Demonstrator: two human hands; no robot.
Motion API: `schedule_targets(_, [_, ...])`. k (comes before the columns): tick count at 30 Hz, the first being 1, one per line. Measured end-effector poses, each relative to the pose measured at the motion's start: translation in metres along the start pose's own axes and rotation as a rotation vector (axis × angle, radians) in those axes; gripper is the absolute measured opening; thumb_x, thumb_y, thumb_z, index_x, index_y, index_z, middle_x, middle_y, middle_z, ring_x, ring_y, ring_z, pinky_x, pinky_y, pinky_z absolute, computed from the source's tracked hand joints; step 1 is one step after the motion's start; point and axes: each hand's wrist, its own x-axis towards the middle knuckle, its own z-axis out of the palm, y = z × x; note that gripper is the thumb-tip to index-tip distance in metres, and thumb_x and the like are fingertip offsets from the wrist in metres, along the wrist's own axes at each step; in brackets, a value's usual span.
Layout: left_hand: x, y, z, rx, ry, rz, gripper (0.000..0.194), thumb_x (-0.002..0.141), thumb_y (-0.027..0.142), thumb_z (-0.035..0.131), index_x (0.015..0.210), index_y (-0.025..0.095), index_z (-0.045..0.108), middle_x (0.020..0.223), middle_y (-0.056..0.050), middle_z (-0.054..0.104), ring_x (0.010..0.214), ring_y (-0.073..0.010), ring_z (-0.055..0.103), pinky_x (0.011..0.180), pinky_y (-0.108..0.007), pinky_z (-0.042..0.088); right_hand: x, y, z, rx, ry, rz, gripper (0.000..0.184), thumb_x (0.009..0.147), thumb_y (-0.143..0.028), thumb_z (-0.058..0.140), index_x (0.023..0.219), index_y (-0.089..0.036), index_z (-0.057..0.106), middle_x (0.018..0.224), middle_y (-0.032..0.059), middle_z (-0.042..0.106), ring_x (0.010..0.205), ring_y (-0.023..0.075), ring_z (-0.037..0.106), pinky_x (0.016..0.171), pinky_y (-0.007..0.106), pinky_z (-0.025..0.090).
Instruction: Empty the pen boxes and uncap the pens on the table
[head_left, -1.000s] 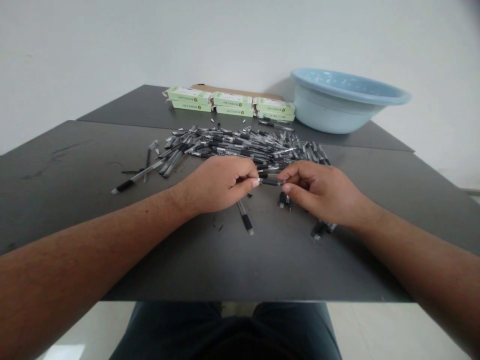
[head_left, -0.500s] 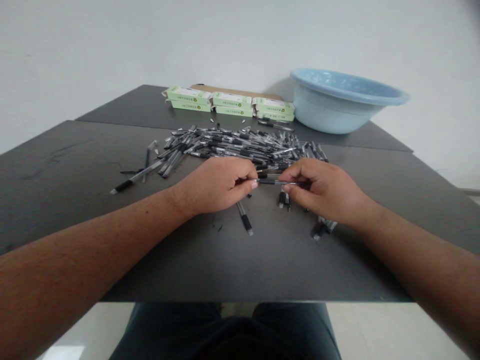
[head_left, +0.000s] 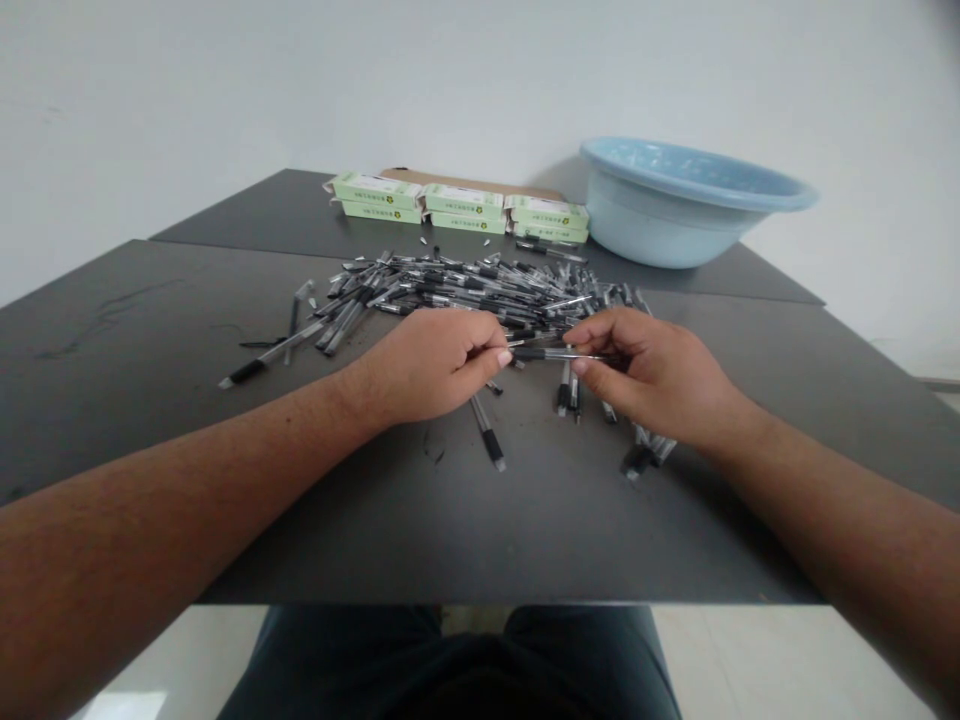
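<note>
Between my hands a gel pen lies level, its black grip toward the left and its clear barrel toward the right. My left hand is closed, pinching the grip end between thumb and forefinger. My right hand has its thumb and forefinger around a thin dark pen refill that sticks out of the barrel's right end; its far end is hidden by the fingers. Just behind the hands lies a heap of clear pens with black grips. A single pen rests below my left hand.
Light green boxes stand stacked in a row at the back, with a brown board behind them. A blue basin stands at the back right. More pens lie under my right hand, and one pen lies at left.
My right hand has shifted slightly right and its fingers have loosened a little. The pen has risen slightly, and more of its barrel shows between the hands.
</note>
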Motion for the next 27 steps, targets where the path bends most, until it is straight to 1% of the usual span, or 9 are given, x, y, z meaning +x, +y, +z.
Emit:
schedule_targets(5, [0.0012,-0.0031,0.0019,0.014,0.012,-0.008,0.028,0.103,0.034,0.053,0.091,0.019,0.074,0.083,-0.004,0.076,0.076,-0.0194,0.069,0.069,-0.032,0.043,0.0030,0.0007,-0.0014,-0.062,-0.039,-0.022,0.014,0.091,-0.026,0.069,0.103,-0.026,0.077,0.096,0.0038,0.083,0.082,0.0227,0.075,0.080,0.036,0.059])
schedule_targets(9, [0.0011,-0.0050,0.0030,0.026,0.001,0.010,0.028,0.104,0.034,0.053,0.092,0.019,0.074,0.084,-0.004,0.077,0.080,-0.0203,0.070,0.071,-0.032,0.044,0.0036,-0.0005,-0.0039,-0.088,-0.055,-0.015,0.013,0.094,-0.026,0.068,0.103,-0.027,0.078,0.096,0.0040,0.083,0.085,0.0236,0.076,0.082,0.037,0.058])
schedule_targets(15, [0.0005,-0.0055,0.0026,0.042,-0.018,0.037,0.030,0.105,0.034,0.051,0.092,0.018,0.074,0.084,-0.005,0.077,0.082,-0.0210,0.069,0.072,-0.033,0.044,0.0038,-0.0017,-0.0090,-0.119,-0.119,-0.028,0.018,0.101,-0.032,0.062,0.103,-0.027,0.079,0.096,0.0040,0.084,0.084,0.0230,0.077,0.077,0.035,0.057])
schedule_targets(18, [0.0005,-0.0047,0.0026,0.027,-0.030,0.031,0.030,0.105,0.034,0.051,0.091,0.019,0.073,0.085,-0.005,0.077,0.081,-0.0204,0.069,0.072,-0.032,0.044,0.0036,-0.0012,-0.0081,-0.127,-0.114,-0.027,0.018,0.100,-0.032,0.062,0.103,-0.027,0.079,0.097,0.0038,0.084,0.085,0.0227,0.077,0.076,0.034,0.057])
schedule_targets(22, [0.0005,-0.0036,0.0031,0.007,-0.021,0.033,0.028,0.104,0.034,0.052,0.091,0.019,0.073,0.084,-0.004,0.076,0.080,-0.0202,0.069,0.073,-0.033,0.045,0.0029,-0.0006,-0.0042,-0.102,-0.086,-0.044,0.015,0.095,-0.030,0.067,0.106,-0.028,0.078,0.098,0.0034,0.084,0.085,0.0233,0.077,0.079,0.035,0.058])
schedule_targets(24, [0.0006,-0.0031,0.0032,0.003,-0.012,0.037,0.028,0.104,0.034,0.053,0.092,0.019,0.073,0.084,-0.004,0.076,0.080,-0.0204,0.069,0.073,-0.033,0.045,0.0029,-0.0011,-0.0031,-0.098,-0.089,-0.057,0.014,0.095,-0.031,0.067,0.104,-0.028,0.078,0.098,0.0030,0.084,0.085,0.0233,0.077,0.080,0.035,0.058])
schedule_targets(27, [0.0007,-0.0027,0.0034,0.004,-0.001,0.047,0.028,0.105,0.034,0.052,0.093,0.019,0.073,0.086,-0.005,0.076,0.082,-0.0212,0.069,0.075,-0.033,0.045,0.0033,-0.0019,-0.0034,-0.106,-0.099,-0.056,0.014,0.097,-0.030,0.064,0.101,-0.027,0.077,0.095,0.0029,0.083,0.084,0.0224,0.076,0.078,0.034,0.057])
